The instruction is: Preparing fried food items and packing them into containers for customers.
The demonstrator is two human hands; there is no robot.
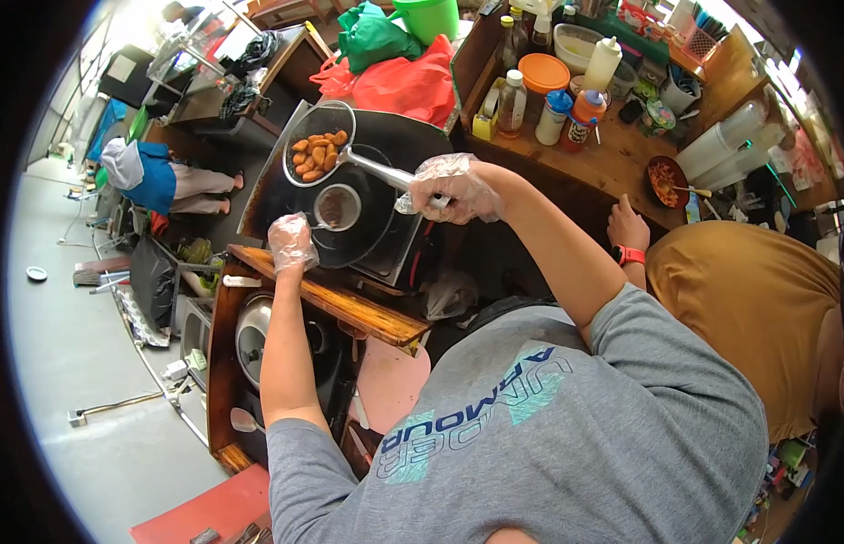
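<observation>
My right hand point(456, 190), in a clear plastic glove, grips the metal handle of a wire skimmer point(377, 168). In its round basket lie several browned fried pieces point(318, 155). The basket is above the far left part of a dark wok point(377, 231) on the stove. My left hand point(292, 243), also gloved in clear plastic, is closed around the handle of a smaller round strainer point(337, 207). This strainer is over the wok, nearer to me than the skimmer basket, with dark bits in it. My fingers hide both handle ends.
Beyond the stove are red bags point(411, 85) and a green bucket point(428, 19). Bottles point(511, 102) crowd the wooden counter point(598, 160) at right, with a bowl of red food point(664, 182). A person in brown point(735, 326) stands close on my right; another bends down point(150, 173) at far left.
</observation>
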